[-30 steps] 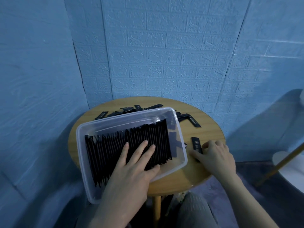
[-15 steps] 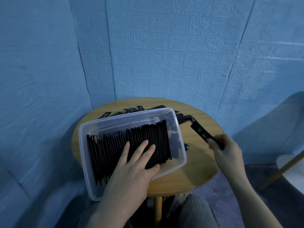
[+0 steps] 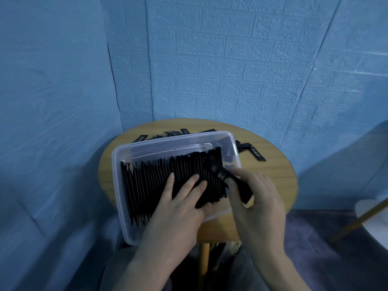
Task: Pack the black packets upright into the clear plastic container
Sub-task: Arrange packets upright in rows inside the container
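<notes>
The clear plastic container (image 3: pixel 126 150) sits on a round wooden table (image 3: pixel 273 177). A long row of black packets (image 3: pixel 151 179) stands upright inside it. My left hand (image 3: pixel 180 202) lies flat on the row's right part, fingers straight, pressing the packets. My right hand (image 3: pixel 254 198) grips one black packet (image 3: pixel 226 177) and holds it tilted over the container's right end, its tip above the last upright packets.
Loose black packets lie on the table behind the container (image 3: pixel 174 133) and at the back right (image 3: pixel 254 153). Blue brick-pattern walls close in on the left and behind. A white round object (image 3: pixel 371 215) with a wooden stick across it is at the right.
My right hand has carried the packet from the table's right side leftward to over the container's right end. My left hand has stayed pressing on the row.
</notes>
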Available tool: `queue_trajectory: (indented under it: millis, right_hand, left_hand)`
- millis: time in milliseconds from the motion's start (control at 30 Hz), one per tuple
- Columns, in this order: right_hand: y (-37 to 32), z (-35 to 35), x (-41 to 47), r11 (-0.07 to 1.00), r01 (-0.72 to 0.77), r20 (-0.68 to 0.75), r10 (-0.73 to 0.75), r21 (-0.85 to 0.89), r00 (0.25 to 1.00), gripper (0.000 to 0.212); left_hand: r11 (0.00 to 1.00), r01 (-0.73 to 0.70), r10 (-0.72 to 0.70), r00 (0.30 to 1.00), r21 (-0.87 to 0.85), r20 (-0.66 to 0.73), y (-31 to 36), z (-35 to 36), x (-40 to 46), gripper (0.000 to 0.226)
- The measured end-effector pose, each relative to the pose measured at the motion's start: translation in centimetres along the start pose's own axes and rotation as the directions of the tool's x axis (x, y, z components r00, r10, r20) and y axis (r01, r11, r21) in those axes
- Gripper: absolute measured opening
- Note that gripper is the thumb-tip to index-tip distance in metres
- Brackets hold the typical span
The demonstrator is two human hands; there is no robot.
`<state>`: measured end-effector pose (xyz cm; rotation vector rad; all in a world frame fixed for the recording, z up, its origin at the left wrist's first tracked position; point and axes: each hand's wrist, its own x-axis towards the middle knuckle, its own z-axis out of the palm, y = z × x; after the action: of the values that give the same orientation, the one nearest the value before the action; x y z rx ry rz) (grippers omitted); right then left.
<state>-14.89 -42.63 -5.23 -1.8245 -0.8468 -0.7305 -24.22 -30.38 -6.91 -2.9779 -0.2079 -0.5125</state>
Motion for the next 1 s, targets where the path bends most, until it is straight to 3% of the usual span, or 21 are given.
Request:
queue_trajectory:
  millis: [100, 200, 433, 633, 767, 833, 933, 1000]
  right_hand:
    - [0.2, 1.4, -0.5, 0.984, 0.06, 0.085, -0.047, -0.167, 0.995, 0.02]
    - [0.4, 2.3, -0.5, 0.968, 0.093, 0.152, -0.058, -0.235, 0.987, 0.032]
    - [0.7, 2.7, 0.3, 0.969, 0.088, 0.262, -0.025, -0.231, 0.965, 0.022]
    - [0.5, 2.2, -0.1, 0.973, 0.148, 0.39, -0.069, -0.177, 0.918, 0.042]
    - [0.8, 2.6, 0.2, 0.976, 0.126, 0.563, -0.003, -0.18, 0.827, 0.045]
    - [0.8, 2.5, 0.2, 0.967, 0.153, 0.538, -0.02, -0.204, 0.843, 0.042]
    - [0.7, 1.9, -0.3, 0.974, 0.136, 0.372, -0.061, -0.181, 0.926, 0.037]
    - [1.2, 1.3, -0.9, 0.974, 0.181, 0.374, -0.119, -0.134, 0.92, 0.037]
  left_hand:
    - [0.998, -0.066, 0.065, 0.995, -0.004, -0.076, 0.2, 0.1, -0.3, 0.026]
    - [0.993, -0.111, 0.106, 0.985, -0.037, -0.134, 0.5, 0.1, -0.4, 0.027]
    - [0.99, -0.136, 0.122, 0.963, -0.04, -0.241, 0.6, -0.5, -0.3, 0.017]
    - [0.993, -0.116, 0.105, 0.961, -0.025, -0.256, 0.6, -0.5, -0.6, 0.009]
    - [0.993, -0.109, 0.098, 0.966, -0.034, -0.24, 0.4, -0.7, -0.6, 0.015]
    - [0.992, -0.126, 0.114, 0.962, -0.032, -0.246, 0.2, -0.7, -0.7, 0.009]
    - [0.99, -0.137, 0.126, 0.964, -0.028, -0.236, 0.1, -0.9, -0.7, 0.009]
    - [0.991, -0.134, 0.126, 0.965, -0.021, -0.228, 0.2, -0.9, -0.8, 0.013]
